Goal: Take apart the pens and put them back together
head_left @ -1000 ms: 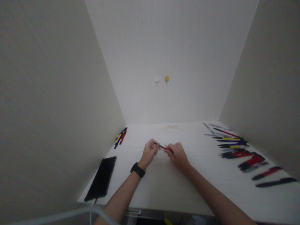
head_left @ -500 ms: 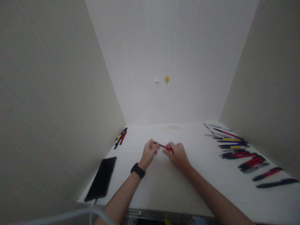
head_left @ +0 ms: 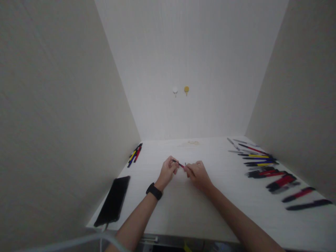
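Over the middle of the white tabletop, my left hand (head_left: 168,169) is closed in a pinch round the dark end of a slim red and black pen (head_left: 181,165). My right hand (head_left: 198,174) is closed on the red end, and its fingers hide most of that part. A small dark tip (head_left: 185,163) sticks up beside the right fingertips; what it belongs to is hidden. Both hands are close together, with a short length of the pen showing between them. A black watch (head_left: 154,191) is on my left wrist.
Several pens (head_left: 135,154) lie in a bunch by the left wall. A black phone (head_left: 112,201) with a white cable (head_left: 78,240) lies at the front left. Along the right wall are rows of pens (head_left: 282,182). Two small hooks (head_left: 186,89) are on the back wall.
My right fingers have shifted slightly left along the pen and now cover more of its red part. A small dark tip has appeared beside them. My left hand is nearly still.
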Tool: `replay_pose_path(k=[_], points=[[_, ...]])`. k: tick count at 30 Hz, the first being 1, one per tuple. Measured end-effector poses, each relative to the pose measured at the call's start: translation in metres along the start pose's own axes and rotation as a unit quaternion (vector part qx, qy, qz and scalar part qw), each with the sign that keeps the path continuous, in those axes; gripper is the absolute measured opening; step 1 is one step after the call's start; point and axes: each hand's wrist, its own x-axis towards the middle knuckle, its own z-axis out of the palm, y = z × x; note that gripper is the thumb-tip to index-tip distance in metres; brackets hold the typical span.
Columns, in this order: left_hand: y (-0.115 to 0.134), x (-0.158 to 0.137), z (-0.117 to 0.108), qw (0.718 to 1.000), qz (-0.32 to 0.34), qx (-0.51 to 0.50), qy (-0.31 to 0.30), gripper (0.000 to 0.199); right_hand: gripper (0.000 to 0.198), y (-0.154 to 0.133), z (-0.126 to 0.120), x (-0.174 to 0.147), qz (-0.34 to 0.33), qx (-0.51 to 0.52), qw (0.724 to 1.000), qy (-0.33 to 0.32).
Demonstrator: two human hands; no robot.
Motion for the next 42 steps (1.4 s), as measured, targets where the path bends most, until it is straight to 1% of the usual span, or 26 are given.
replay_pose_path(k=[3, 5, 11, 19, 23, 28, 31, 36, 42], points=[[0.0002, 0.0007, 0.0002, 1.000, 0.002, 0.003, 0.027, 0.031, 0.031, -0.0005, -0.0016, 0.0001, 0.025, 0.004, 0.999, 0.038], [-0.0007, 0.0013, 0.0002, 0.999, 0.000, 0.001, 0.034, 0.032, 0.029, 0.0006, -0.0011, -0.0003, 0.033, 0.003, 0.998, 0.052], [-0.0039, 0.0024, -0.0013, 1.000, -0.011, -0.007, 0.015, 0.034, 0.030, 0.0049, 0.0042, -0.0023, 0.022, -0.006, 0.998, 0.054], [-0.0007, 0.0001, -0.0018, 1.000, 0.003, -0.010, -0.025, 0.032, 0.035, -0.0013, -0.0011, -0.0012, -0.010, 0.018, 1.000, 0.012], [0.0004, -0.0007, 0.0008, 1.000, 0.001, -0.019, -0.021, 0.036, 0.036, -0.0029, -0.0018, -0.0013, -0.010, 0.005, 1.000, 0.022], [0.0011, -0.0010, -0.0001, 1.000, 0.003, 0.003, -0.013, 0.036, 0.033, -0.0037, -0.0014, -0.0020, -0.009, 0.010, 0.999, 0.035], [-0.0005, -0.0004, -0.0011, 1.000, 0.003, -0.008, -0.015, 0.036, 0.033, -0.0030, -0.0002, -0.0020, -0.022, 0.013, 0.999, 0.023], [-0.0007, -0.0003, -0.0008, 0.999, -0.009, -0.032, -0.030, 0.041, 0.038, 0.0006, 0.0030, -0.0018, -0.026, 0.008, 1.000, -0.001], [0.0025, -0.0026, -0.0031, 0.999, -0.001, -0.007, -0.050, 0.042, 0.040, 0.0054, 0.0062, -0.0031, -0.039, 0.018, 0.999, -0.031]])
